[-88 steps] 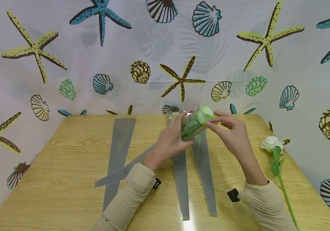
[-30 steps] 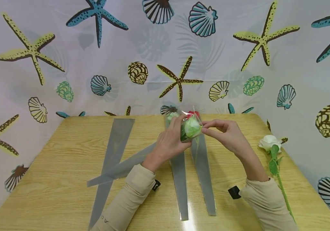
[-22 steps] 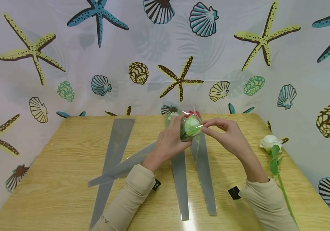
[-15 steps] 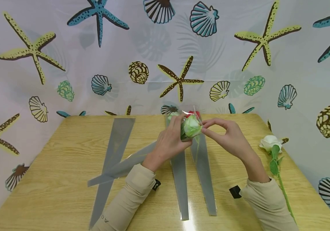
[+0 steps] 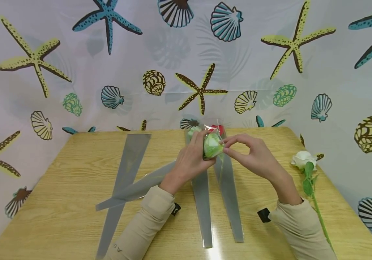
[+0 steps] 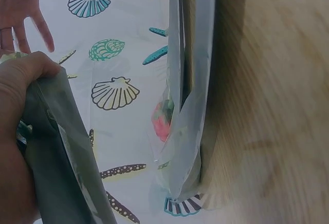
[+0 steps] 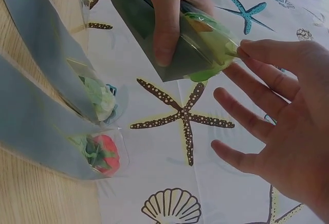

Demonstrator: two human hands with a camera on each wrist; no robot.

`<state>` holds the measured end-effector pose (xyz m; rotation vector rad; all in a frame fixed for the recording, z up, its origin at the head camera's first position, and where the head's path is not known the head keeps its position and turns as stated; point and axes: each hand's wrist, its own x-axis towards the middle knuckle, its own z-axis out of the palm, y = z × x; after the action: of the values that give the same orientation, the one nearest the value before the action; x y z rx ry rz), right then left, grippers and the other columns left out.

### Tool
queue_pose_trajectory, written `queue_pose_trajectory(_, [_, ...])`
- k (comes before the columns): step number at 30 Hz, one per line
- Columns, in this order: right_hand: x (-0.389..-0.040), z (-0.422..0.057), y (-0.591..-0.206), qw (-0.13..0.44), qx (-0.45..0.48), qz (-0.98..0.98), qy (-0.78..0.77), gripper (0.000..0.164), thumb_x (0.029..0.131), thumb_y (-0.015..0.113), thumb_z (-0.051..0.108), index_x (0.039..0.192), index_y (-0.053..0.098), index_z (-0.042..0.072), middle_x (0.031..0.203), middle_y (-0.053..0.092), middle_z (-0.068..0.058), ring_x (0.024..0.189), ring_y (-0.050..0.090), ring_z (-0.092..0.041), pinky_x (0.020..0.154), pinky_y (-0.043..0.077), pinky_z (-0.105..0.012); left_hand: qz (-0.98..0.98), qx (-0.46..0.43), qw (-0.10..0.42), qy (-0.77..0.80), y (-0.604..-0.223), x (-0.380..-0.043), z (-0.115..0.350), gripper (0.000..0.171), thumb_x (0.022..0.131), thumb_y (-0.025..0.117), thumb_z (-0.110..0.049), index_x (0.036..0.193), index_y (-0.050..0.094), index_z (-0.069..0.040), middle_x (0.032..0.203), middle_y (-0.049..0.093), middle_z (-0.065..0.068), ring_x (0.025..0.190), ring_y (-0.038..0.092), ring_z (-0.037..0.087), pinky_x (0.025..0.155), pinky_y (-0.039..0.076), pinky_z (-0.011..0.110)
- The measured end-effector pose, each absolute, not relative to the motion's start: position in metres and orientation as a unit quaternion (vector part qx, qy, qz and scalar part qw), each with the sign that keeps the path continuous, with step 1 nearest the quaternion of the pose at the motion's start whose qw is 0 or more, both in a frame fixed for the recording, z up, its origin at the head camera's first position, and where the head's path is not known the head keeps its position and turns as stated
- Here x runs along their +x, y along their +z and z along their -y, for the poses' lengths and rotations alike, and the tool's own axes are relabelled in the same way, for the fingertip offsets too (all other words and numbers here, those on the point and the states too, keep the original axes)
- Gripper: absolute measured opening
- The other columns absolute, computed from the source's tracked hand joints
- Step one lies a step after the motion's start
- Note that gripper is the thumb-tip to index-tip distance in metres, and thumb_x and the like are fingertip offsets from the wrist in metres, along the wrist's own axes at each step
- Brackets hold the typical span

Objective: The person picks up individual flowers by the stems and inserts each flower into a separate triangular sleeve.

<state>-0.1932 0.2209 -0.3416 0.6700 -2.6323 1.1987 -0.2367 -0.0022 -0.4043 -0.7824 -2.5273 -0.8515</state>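
My left hand (image 5: 192, 157) grips the upper end of a long grey tapered flower sleeve (image 5: 146, 184) with a clear front. A pale green-white rose (image 5: 212, 144) sits at its mouth. The sleeve's narrow tail runs under my left forearm and lies across another grey sleeve (image 5: 135, 151). With thumb and index finger, my right hand (image 5: 254, 155) pinches at the flower's outer edge; whether petal or clear film is unclear. Its other fingers are spread in the right wrist view. In that view my left thumb (image 7: 167, 34) presses on the held sleeve (image 7: 177, 59).
Two filled sleeves lie side by side beyond my hands, one with a pale rose (image 7: 103, 98), one with a red rose (image 7: 106, 154). A loose white rose (image 5: 304, 160) with a green stem lies along the table's right side. A shell-and-starfish printed cloth (image 5: 159, 43) hangs behind.
The rose head earlier stuck out to the right; now it faces up, closer to my left hand. My right hand has moved left and slightly down with it, still pinching.
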Motion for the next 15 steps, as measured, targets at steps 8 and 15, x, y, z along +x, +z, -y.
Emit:
queue_pose_trajectory(8, [-0.1951, -0.2211, -0.3439, 0.102, 0.258, 0.886, 0.372, 0.005, 0.100, 0.074, 0.020, 0.105, 0.073, 0.018, 0.130, 0.074, -0.008, 0.131, 0.064, -0.033, 0.115, 0.044, -0.061, 0.893, -0.281, 0.183, -0.301, -0.4043, -0.2361, 0.0019, 0.085, 0.087, 0.085, -0.025, 0.155, 0.036, -0.011, 0.131, 0.055, 0.012, 0.092, 0.067, 0.022, 0.065, 0.060, 0.036])
queue_pose_trajectory(15, [-0.1965, -0.2214, -0.3458, 0.085, 0.250, 0.891, 0.369, 0.005, 0.101, 0.074, 0.022, 0.105, 0.073, 0.019, 0.131, 0.074, -0.008, 0.133, 0.064, -0.033, 0.115, 0.044, -0.062, 0.892, -0.284, 0.181, -0.300, -0.4062, -0.2372, 0.0020, 0.084, 0.087, 0.085, -0.024, 0.154, 0.037, -0.011, 0.130, 0.056, 0.011, 0.088, 0.067, 0.021, 0.063, 0.059, 0.035])
